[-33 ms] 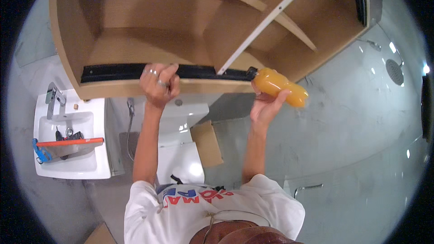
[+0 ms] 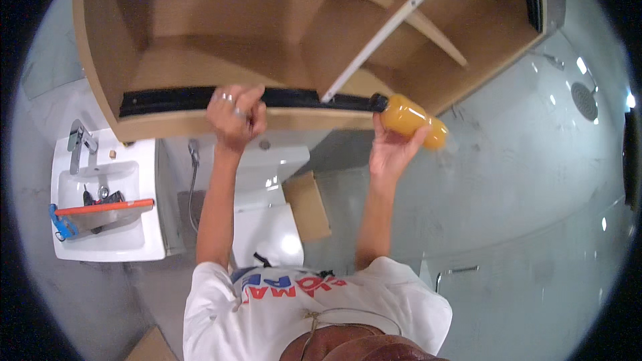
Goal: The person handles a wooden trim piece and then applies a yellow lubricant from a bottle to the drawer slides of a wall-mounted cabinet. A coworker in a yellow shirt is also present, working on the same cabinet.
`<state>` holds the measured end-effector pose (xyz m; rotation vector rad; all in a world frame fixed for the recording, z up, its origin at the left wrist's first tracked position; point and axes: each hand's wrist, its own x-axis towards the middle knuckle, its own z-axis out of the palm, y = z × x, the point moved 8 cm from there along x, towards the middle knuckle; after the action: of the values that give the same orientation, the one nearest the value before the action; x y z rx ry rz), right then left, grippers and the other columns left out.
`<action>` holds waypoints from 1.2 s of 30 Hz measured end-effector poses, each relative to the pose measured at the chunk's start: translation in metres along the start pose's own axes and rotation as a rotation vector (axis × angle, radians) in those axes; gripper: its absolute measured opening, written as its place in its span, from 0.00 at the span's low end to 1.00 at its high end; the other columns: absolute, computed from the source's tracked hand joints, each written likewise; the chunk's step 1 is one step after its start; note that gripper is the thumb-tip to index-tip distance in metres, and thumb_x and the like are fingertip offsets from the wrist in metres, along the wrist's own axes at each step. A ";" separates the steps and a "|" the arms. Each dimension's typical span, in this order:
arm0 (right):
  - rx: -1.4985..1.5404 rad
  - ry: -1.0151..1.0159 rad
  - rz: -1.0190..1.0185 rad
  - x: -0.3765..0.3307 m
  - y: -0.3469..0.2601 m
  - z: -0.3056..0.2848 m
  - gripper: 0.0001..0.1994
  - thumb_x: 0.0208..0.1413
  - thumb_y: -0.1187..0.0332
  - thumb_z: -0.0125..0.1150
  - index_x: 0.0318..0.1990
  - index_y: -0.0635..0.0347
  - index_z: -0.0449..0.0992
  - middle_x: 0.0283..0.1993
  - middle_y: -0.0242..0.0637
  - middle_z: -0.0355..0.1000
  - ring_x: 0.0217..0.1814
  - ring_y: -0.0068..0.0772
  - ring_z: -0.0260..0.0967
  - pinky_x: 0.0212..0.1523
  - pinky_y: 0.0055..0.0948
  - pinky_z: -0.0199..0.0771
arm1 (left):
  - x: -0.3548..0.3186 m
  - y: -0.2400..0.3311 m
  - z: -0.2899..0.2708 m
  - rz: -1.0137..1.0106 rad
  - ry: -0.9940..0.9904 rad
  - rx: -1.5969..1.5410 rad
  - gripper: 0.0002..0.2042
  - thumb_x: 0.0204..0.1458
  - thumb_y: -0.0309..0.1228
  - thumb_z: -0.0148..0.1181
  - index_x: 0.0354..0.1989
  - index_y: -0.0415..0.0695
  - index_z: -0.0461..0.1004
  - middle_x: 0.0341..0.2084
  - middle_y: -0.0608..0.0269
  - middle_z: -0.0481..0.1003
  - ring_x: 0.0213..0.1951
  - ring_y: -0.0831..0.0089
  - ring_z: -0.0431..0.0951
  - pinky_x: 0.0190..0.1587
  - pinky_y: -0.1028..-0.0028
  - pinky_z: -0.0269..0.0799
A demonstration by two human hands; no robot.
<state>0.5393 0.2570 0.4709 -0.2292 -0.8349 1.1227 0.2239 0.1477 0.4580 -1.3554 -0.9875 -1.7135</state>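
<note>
A clear plastic bottle of orange liquid (image 2: 408,120) with a black cap is held slanting in my right hand (image 2: 389,159), its fingers wrapped around it from below. The cap end points to the upper left, close to the front edge of a wooden cabinet (image 2: 314,122). The base end looks clear, without liquid. My left hand (image 2: 235,120), with rings on its fingers, is closed in front of a black strip (image 2: 174,101) along that edge. Whatever may be inside its curled fingers is hidden.
Left below the cabinet stands a white washbasin (image 2: 144,241), with a saw with an orange edge (image 2: 100,207) and a dark tool in it. Beneath my arms are a toilet (image 2: 267,230) and a cardboard piece (image 2: 307,207). A shower head (image 2: 584,104) hangs at the right.
The bottle has shifted slightly in my right hand, and its liquid has drawn away from the base end. My left hand stays closed in nearly the same place.
</note>
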 end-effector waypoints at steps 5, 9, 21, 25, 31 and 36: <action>0.309 0.255 0.279 -0.046 0.027 -0.014 0.33 0.57 0.45 0.61 0.59 0.63 0.66 0.59 0.46 0.69 0.61 0.50 0.68 0.62 0.51 0.73 | -0.006 0.023 0.023 -0.043 -0.200 -0.269 0.20 0.39 0.25 0.66 0.46 0.47 0.76 0.34 0.58 0.78 0.36 0.59 0.78 0.40 0.62 0.74; 0.308 0.206 0.423 -0.094 0.041 -0.018 0.32 0.59 0.44 0.58 0.60 0.62 0.65 0.59 0.46 0.69 0.62 0.49 0.68 0.63 0.48 0.72 | -0.056 0.093 0.069 -0.538 -0.696 -0.750 0.35 0.45 0.38 0.71 0.63 0.46 0.65 0.57 0.46 0.69 0.61 0.49 0.67 0.64 0.60 0.62; 0.311 0.197 0.629 -0.167 0.019 -0.002 0.29 0.62 0.40 0.52 0.56 0.57 0.70 0.55 0.39 0.70 0.54 0.38 0.70 0.55 0.38 0.73 | -0.058 0.168 0.068 -0.506 -0.848 -0.879 0.38 0.37 0.39 0.79 0.60 0.47 0.69 0.55 0.56 0.72 0.61 0.61 0.69 0.63 0.62 0.63; -0.505 -0.268 0.583 -0.206 0.008 -0.106 0.25 0.60 0.54 0.62 0.57 0.61 0.67 0.54 0.42 0.70 0.57 0.40 0.67 0.61 0.40 0.66 | -0.042 0.181 0.037 -0.660 -0.724 -0.913 0.35 0.38 0.42 0.78 0.56 0.44 0.72 0.50 0.58 0.76 0.52 0.63 0.77 0.56 0.64 0.71; -1.010 -0.397 0.145 -0.197 -0.044 -0.053 0.36 0.49 0.68 0.71 0.64 0.64 0.60 0.59 0.44 0.66 0.61 0.40 0.64 0.63 0.38 0.62 | -0.083 0.187 0.018 -0.876 -0.876 -0.760 0.35 0.39 0.45 0.77 0.54 0.41 0.71 0.48 0.53 0.76 0.49 0.64 0.78 0.51 0.66 0.75; -1.042 -0.479 0.305 -0.214 -0.049 -0.084 0.31 0.55 0.65 0.68 0.63 0.64 0.61 0.54 0.42 0.70 0.54 0.36 0.70 0.56 0.34 0.70 | -0.125 0.224 -0.003 -1.092 -0.924 -0.779 0.38 0.40 0.42 0.77 0.59 0.37 0.68 0.52 0.52 0.73 0.52 0.63 0.76 0.54 0.64 0.74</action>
<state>0.5950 0.0704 0.3394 -1.0009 -1.8248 0.9332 0.4442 0.0563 0.3635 -2.5326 -1.9297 -2.4233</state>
